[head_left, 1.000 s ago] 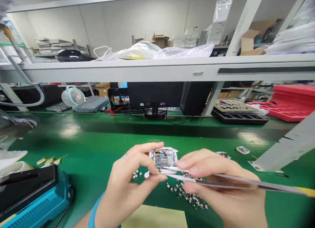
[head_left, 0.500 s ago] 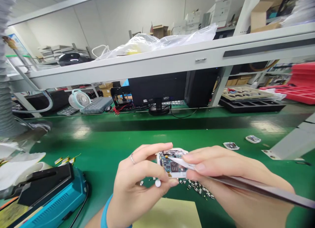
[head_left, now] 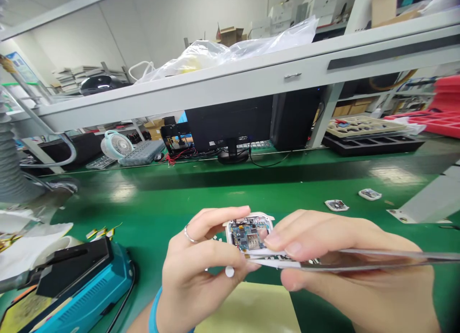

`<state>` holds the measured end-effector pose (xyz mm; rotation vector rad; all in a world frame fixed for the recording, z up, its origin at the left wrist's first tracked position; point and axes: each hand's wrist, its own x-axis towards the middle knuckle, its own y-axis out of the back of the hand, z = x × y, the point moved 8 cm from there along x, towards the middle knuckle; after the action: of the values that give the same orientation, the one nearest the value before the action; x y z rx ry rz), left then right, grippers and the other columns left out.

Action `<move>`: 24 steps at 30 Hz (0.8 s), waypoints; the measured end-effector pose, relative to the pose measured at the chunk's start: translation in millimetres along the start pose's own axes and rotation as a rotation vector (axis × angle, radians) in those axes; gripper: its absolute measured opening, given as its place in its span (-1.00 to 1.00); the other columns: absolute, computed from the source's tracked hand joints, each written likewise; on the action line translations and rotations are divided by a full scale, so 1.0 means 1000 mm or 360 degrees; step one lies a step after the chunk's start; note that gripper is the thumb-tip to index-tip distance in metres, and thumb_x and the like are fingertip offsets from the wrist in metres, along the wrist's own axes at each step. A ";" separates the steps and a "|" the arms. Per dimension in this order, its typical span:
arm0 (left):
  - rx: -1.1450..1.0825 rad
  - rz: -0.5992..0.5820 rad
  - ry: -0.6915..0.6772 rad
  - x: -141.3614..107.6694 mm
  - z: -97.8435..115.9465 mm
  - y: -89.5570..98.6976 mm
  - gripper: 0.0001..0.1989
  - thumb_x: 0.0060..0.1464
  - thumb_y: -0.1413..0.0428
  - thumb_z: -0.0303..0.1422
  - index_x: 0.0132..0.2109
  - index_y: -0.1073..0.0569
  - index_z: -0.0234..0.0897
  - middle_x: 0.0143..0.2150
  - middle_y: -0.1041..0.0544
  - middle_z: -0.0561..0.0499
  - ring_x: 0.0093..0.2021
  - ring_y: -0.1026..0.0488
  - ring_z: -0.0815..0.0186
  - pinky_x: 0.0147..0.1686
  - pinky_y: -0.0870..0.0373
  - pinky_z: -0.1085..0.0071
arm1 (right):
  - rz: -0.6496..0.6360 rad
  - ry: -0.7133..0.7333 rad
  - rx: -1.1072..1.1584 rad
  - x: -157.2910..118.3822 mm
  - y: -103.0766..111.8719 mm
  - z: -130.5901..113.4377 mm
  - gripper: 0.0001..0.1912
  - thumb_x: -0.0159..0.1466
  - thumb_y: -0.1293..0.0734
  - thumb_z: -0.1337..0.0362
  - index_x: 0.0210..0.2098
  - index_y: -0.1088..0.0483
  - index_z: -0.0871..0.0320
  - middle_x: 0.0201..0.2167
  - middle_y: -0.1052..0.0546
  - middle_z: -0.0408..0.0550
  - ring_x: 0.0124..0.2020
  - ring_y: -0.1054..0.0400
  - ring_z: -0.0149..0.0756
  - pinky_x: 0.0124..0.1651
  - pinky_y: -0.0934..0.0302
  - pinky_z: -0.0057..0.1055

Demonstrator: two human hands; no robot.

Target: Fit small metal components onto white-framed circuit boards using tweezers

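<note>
My left hand [head_left: 204, 261], with a ring and a blue wristband, grips a small white device housing [head_left: 271, 223] by its left side. Inside the housing shows a circuit board [head_left: 247, 235] with a metal card slot. A small white round piece [head_left: 229, 271] sits by my left thumb and fingers. My right hand [head_left: 334, 246] holds white-tipped tweezers [head_left: 316, 265]. Their two tips are spread at the lower edge of the housing, close to my left fingertips. The right index finger touches or nearly touches the board's right side.
Two similar open housings, a nearer one [head_left: 337, 205] and a farther one [head_left: 370, 194], lie to the right on the green bench [head_left: 172, 199]. A yellow sheet [head_left: 251, 309] is below my hands. A blue machine [head_left: 97, 290] stands left; a monitor [head_left: 230, 122] stands behind.
The tweezers have moved from over the board down to the housing's lower edge, and their tips have spread apart. My left hand keeps its hold on the housing.
</note>
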<state>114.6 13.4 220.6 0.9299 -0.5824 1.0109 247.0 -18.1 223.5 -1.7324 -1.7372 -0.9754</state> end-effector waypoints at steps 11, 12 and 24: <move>0.0075 0.0031 -0.0124 0.003 0.007 0.003 -0.86 -0.16 -0.18 -0.57 -0.39 -0.39 -0.33 -0.11 -0.42 -0.10 -0.24 -0.45 0.31 -0.40 -0.45 0.53 | 0.0065 -0.0027 0.0063 -0.004 0.004 -0.001 -0.80 0.09 -0.36 0.42 -0.29 -0.43 0.05 -0.36 -0.51 -0.13 -0.33 -0.41 -0.30 -0.31 -0.37 -0.43; 0.0074 0.0038 -0.0127 0.002 0.007 0.003 -0.86 -0.16 -0.19 -0.55 -0.39 -0.39 -0.33 -0.13 -0.43 -0.10 -0.24 -0.45 0.31 -0.40 -0.45 0.54 | 0.0054 -0.0022 0.0068 -0.005 0.004 -0.002 -0.85 0.13 -0.32 0.36 -0.29 -0.43 0.05 -0.38 -0.51 -0.12 -0.33 -0.41 -0.28 -0.32 -0.37 -0.42; 0.0089 0.0051 -0.0141 0.004 0.007 0.003 -0.84 -0.13 -0.19 -0.36 -0.40 -0.36 -0.33 -0.22 -0.47 -0.06 -0.33 -0.46 0.36 -0.47 -0.41 0.55 | 0.0054 -0.0067 -0.0103 0.002 -0.002 -0.030 -0.66 0.12 -0.24 -0.03 -0.34 -0.47 0.06 -0.44 -0.52 -0.08 -0.38 -0.42 -0.25 -0.27 -0.35 -0.39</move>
<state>113.2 10.0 228.4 1.0217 -0.6477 1.0228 241.1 -39.3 243.5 -1.8295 -1.7142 -0.9975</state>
